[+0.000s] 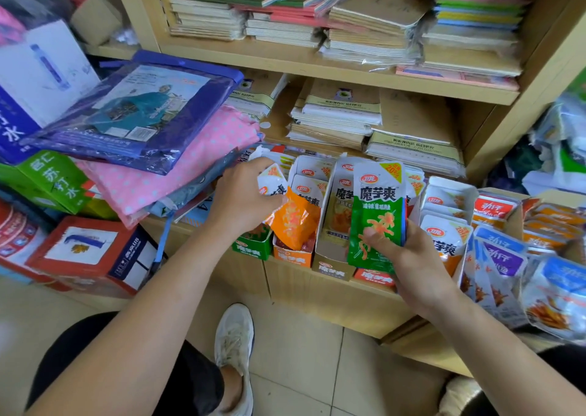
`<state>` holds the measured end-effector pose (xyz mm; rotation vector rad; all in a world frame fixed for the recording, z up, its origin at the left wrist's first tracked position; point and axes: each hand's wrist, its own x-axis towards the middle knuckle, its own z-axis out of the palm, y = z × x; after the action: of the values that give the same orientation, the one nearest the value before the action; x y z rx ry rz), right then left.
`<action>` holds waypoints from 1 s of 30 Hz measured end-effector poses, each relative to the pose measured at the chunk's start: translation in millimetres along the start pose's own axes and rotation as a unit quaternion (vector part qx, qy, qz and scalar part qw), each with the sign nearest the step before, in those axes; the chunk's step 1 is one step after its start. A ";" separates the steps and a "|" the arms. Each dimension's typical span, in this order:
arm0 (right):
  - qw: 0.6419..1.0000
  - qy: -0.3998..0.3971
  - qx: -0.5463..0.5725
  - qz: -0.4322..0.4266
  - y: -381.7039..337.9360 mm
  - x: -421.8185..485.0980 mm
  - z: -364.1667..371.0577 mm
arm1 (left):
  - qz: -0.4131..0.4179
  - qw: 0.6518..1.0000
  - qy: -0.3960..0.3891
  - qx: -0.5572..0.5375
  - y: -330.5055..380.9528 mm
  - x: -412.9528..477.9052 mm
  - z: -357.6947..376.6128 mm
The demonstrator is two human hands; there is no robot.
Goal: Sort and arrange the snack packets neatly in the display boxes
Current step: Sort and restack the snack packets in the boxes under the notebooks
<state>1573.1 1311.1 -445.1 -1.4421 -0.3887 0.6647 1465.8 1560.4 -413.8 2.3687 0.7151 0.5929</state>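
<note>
Sorting by colour, mid-step: the left hand (244, 196) has its fingers curled round the top of a tilted orange packet (295, 222), whose lower end sits inside the orange box (289, 258); the right hand (415, 263) grips a bundle of green packets (377, 219) upright, fingers wrapped behind and thumb across the front, raised in front of the beige box (333, 268) and the red box (374, 276). Judged from the colours, the orange packet is being seated in its own box; the green bundle belongs in the green box (252, 247), at 9 o'clock of the orange one and directly beneath the left hand; the next move therefore calls for the left hand to let go and withdraw before the right crosses over. The boxes stand wall to wall along the shelf ledge (333, 301), so packets must go in from above, end first; a pink dotted cloth (165, 177) crowds the green box at 10 o'clock; stacked notebooks (342, 114) lie behind at 12 o'clock; loose packets (501, 257) are heaped at 3 o'clock; open room lies toward the tiled floor (301, 352) at 6 o'clock.
</note>
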 end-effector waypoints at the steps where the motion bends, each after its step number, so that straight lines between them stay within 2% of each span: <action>1: 1.000 -0.003 0.005 -0.001 -2.0 0.1 0.4 | -0.008 0.999 -0.003 -0.047 -1.0 1.8 -5.5; 6: 1.000 -0.021 0.013 -0.016 -26.1 7.2 10.7 | -0.044 0.974 -0.001 -0.221 4.4 2.0 -27.9; 13: 0.993 -0.111 -0.023 -0.034 -60.5 26.4 34.0 | -0.057 0.906 -0.083 -0.411 22.2 7.3 -11.9; 19: 0.997 -0.070 0.027 -0.003 -59.5 37.4 23.6 | -0.107 0.847 -0.120 -0.507 38.1 23.7 11.4; 20: 0.998 -0.055 0.034 -0.007 -58.7 38.4 19.8 | -0.115 0.841 -0.118 -0.516 40.1 27.0 11.8; 21: 0.998 -0.037 0.044 -0.012 -58.3 39.3 15.8 | -0.114 0.848 -0.109 -0.506 40.2 30.4 10.6; 22: 0.998 -0.019 0.053 -0.020 -58.5 40.3 11.5 | -0.096 0.880 -0.087 -0.457 36.5 34.1 9.3; 23: 0.998 -0.001 0.061 -0.031 -58.5 42.1 7.0 | -0.045 0.930 -0.061 -0.361 30.2 37.9 7.9; 24: 0.997 0.014 0.066 -0.043 -58.8 43.7 3.2 | 0.030 0.973 -0.050 -0.223 20.3 41.6 7.9; 25: 0.996 0.028 0.072 -0.054 -59.0 45.1 0.0 | 0.106 0.989 -0.075 -0.068 11.7 43.8 8.5; 26: 0.994 0.041 0.078 -0.062 -58.9 46.6 -2.5 | 0.165 0.975 -0.123 0.080 5.6 43.9 10.7; 27: 0.993 0.050 0.082 -0.069 -58.1 47.6 -4.5 | 0.202 0.944 -0.167 0.201 2.0 42.8 14.5; 29: 0.992 0.056 0.084 -0.080 -54.3 48.3 -6.8 | 0.251 0.881 -0.220 0.336 -1.1 41.6 25.0; 30: 0.991 0.055 0.081 -0.086 -51.8 48.0 -7.4 | 0.264 0.865 -0.228 0.360 -0.8 43.4 29.1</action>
<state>1623.8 1335.8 -402.0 -1.2687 -0.3593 0.4650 1514.5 1575.6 -425.2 3.2669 0.0356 -0.0973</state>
